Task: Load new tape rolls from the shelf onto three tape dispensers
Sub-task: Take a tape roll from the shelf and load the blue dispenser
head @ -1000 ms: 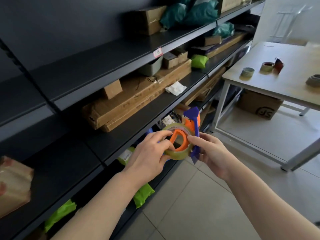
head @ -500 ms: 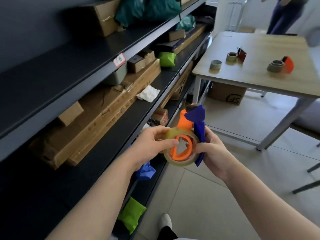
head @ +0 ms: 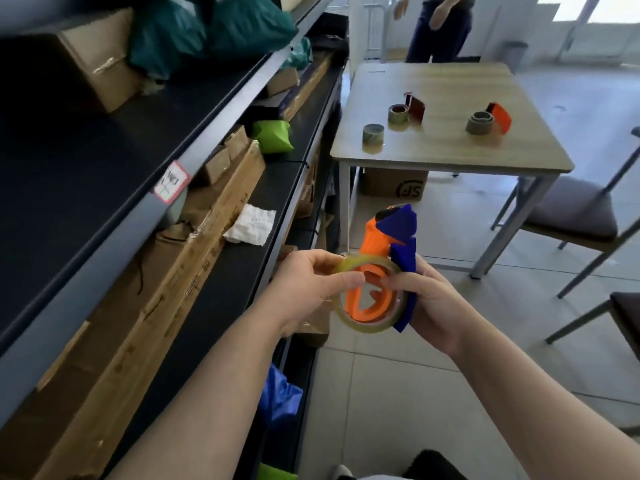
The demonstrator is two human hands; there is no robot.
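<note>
Head view. Holds the dispenser at lower centre in the right grip, fingers curled round its blue handle and thumb at the orange hub, probably to brace it. Pinches the tape roll by its rim with the left grip, seemingly seating it over that hub. Shows two further dispensers, red and orange, on the desk at upper right, likely awaiting rolls.

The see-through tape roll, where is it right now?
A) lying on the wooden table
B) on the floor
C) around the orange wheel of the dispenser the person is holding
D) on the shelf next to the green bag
C: the tape roll rings the orange wheel of the dispenser, while the left hand pinches the roll's rim and the right hand grips the dispenser.
</note>
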